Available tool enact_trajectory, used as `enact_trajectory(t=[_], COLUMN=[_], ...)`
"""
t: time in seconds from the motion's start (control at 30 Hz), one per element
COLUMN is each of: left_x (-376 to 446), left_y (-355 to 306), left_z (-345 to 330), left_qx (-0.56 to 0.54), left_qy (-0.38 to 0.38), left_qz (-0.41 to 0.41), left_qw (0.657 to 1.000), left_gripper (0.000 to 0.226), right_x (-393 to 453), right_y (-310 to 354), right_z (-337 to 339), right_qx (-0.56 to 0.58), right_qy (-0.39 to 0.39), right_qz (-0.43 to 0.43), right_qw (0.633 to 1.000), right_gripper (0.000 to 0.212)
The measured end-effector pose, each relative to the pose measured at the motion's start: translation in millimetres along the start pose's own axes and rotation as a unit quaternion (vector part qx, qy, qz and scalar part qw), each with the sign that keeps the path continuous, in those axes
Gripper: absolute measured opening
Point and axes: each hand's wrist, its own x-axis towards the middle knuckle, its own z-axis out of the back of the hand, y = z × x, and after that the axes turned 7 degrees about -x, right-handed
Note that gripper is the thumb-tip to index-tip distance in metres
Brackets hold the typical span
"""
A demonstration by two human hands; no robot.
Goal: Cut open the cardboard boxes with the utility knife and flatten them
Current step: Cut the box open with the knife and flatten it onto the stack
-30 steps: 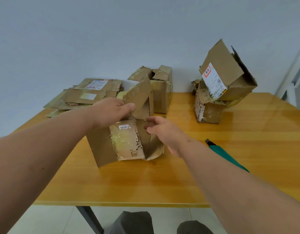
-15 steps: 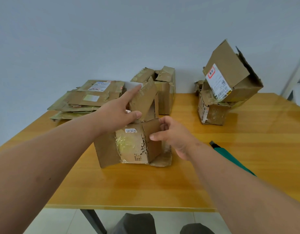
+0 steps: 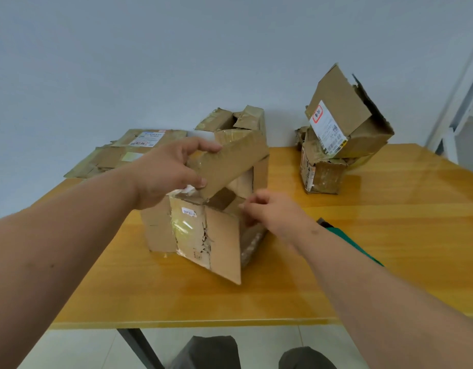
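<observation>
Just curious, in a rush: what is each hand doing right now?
Left hand: grips the raised top flap of the box.
Right hand: fingers curled at the box's right side; a grip cannot be told.

Soft, even daylight fills the scene, bright without harsh shadows. The glossy desk (image 3: 390, 235) carries pale glare streaks on its far right part, toward the window frame (image 3: 464, 107) at the right edge. Faint, diffuse shadows sit under the boxes. Wide-angle distortion bows the desk's near edge and stretches both forearms at the near corners. Focus is slightly soft throughout, with label print unreadable.
</observation>
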Motion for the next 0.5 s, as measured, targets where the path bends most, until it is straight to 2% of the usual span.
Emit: enact_trajectory(t=[0.07,0.13,0.2,0.23,0.33,0.37,0.43,0.5], left_x=[-1.6,-2.8,-0.7,0.4,1.6,1.3,1.6,1.5], left_y=[-2.4,-4.0,-5.5,-7.0,-11.2,-11.7,-9.7,-5.3], left_z=[1.6,3.1,0.2,-4.2,-22.9,-29.0,-36.4,-38.1], left_qx=[-0.03,-0.045,-0.009,0.026,0.126,0.171,0.258,0.305], left_qy=[0.014,0.018,0.01,0.007,-0.006,-0.018,-0.033,-0.031], left_qz=[0.011,0.023,0.022,0.018,-0.019,-0.037,-0.061,-0.074], left_qw=[0.999,0.999,1.0,0.999,0.992,0.984,0.964,0.949], left_gripper=[0.061,0.058,0.053,0.049,0.029,0.029,0.046,0.06], right_x=[8.5,14.8,20.7,24.1,38.6,42.9,49.3,53.3], right_y=[-6.5,-18.2,-28.1,-31.5,-32.1,-28.3,-20.1,-15.8], right_z=[4.3,12.1,15.4,14.7,7.9,5.6,2.7,3.6], right_qx=[-0.077,-0.108,-0.129,-0.129,-0.094,-0.084,-0.087,-0.099], right_qy=[-0.137,-0.238,-0.248,-0.233,-0.19,-0.18,-0.178,-0.19], right_qz=[-0.03,-0.052,-0.056,-0.055,-0.047,-0.041,-0.035,-0.031], right_qw=[0.987,0.964,0.959,0.962,0.976,0.979,0.98,0.976], right_gripper=[0.035,0.078,0.112,0.122,0.131,0.13,0.12,0.097])
